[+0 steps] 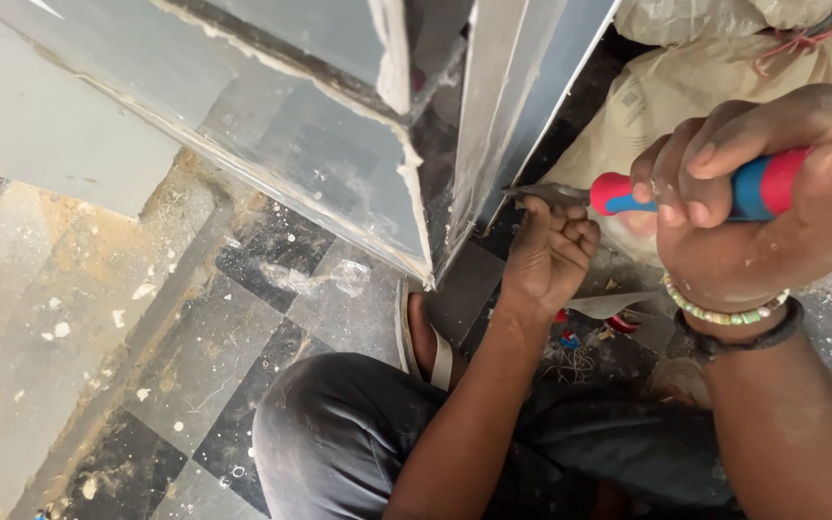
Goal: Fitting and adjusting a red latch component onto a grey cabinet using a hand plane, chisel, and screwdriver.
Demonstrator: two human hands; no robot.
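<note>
- We note the right hand (753, 202) in the foreground, its fingers (715, 144) wrapped fully around the red-and-blue handle of a screwdriver (695, 191); the thumb lies along the handle's rear end.
- The screwdriver lies roughly level. Its handle fills the right fist; the red collar and the metal shaft come out past the knuckles toward the left.
- The left hand (549, 252) sits just beyond the shaft's tip, below it, fingers (570, 231) curled in, thumb and forefinger pinched at the tip. We cannot tell whether a screw or other small part sits in that pinch.
- The tip and the pinched fingers meet at the edge of a grey panel (493, 125) standing upright; the tip appears to touch that edge.
- To the left of the left fingers, a larger grey box-like piece (310, 154) with chipped, white-crusted edges leans over the floor.
- Beneath both hands: a floor (195, 356) of dark and light tiles, spotted with white specks and dust.
- Behind the right fingers, a pale sack (666, 87) tied with a reddish cord.
- The right wrist carries a beaded bracelet (724, 313) and a dark band just beside it.
- Below the left forearm, a knee in dark trousers (339, 433) and a foot in a sandal (426, 337).
</note>
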